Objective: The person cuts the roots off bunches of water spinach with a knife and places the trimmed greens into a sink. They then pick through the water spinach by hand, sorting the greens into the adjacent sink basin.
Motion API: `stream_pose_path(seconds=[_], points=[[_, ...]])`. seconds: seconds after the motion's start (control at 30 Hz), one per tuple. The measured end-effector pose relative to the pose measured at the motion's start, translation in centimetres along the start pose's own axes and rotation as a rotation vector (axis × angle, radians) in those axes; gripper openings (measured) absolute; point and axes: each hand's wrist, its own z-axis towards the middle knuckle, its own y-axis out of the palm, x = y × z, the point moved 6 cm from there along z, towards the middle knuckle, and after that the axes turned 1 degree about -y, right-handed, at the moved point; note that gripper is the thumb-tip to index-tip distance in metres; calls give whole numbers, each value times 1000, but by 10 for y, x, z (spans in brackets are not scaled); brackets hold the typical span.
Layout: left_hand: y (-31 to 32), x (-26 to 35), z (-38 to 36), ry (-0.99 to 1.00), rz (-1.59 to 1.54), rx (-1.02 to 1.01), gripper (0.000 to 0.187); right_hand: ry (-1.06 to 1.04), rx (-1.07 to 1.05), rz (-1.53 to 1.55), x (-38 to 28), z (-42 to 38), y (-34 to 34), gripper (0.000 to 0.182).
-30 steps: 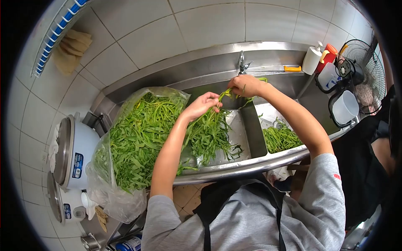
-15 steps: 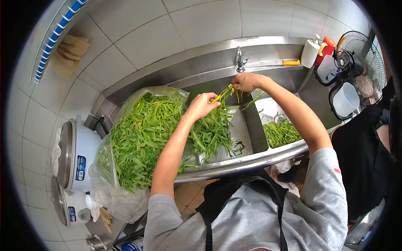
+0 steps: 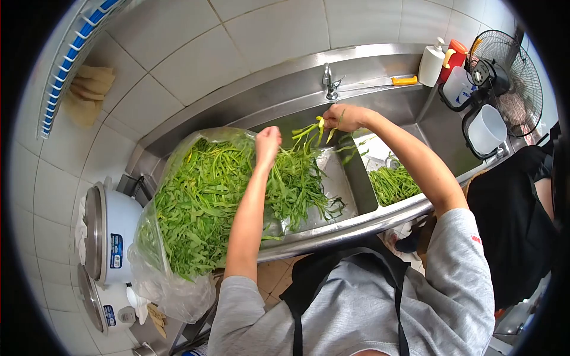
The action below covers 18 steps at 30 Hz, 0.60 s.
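Observation:
My right hand [image 3: 345, 117] pinches several green stems of water spinach [image 3: 307, 130] above the left sink basin, below the tap. My left hand [image 3: 268, 144] is closed at the right edge of the bag, apart from those stems; whatever its fingers hold is hidden. A large clear plastic bag [image 3: 145, 237] stands open on the left, filled with leafy water spinach [image 3: 199, 207]. More leafy stems [image 3: 294, 187] lie in the left basin beneath my hands. Cut stems [image 3: 393, 183] lie heaped in the right basin.
A tap [image 3: 330, 83] rises behind the steel sink [image 3: 371, 178]. A yellow-handled knife [image 3: 405, 80] lies on the back ledge near a white pump bottle [image 3: 431, 64]. A fan [image 3: 504, 77] and another person [image 3: 510, 225] are at right. Rice cookers [image 3: 119, 237] stand left.
My left hand has moved left and away from the stems, closing into a fist. The stems stay in my right hand. The camera view has shifted slightly.

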Motion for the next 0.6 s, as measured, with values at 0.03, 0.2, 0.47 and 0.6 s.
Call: stream_pose_path(seconds=[0.03, 0.2, 0.47, 0.6], points=[[-6, -11, 2, -73, -91, -11, 21, 15, -15, 42, 3, -1, 1, 25], [15, 12, -17, 67, 125, -240, 22, 41, -63, 282, 21, -8, 1, 23], [58, 14, -37, -114, 145, -765, 19, 21, -108, 351, 18, -1, 17, 26], [61, 10, -22, 147, 319, -464, 15, 9, 37, 194, 4, -11, 14, 30]])
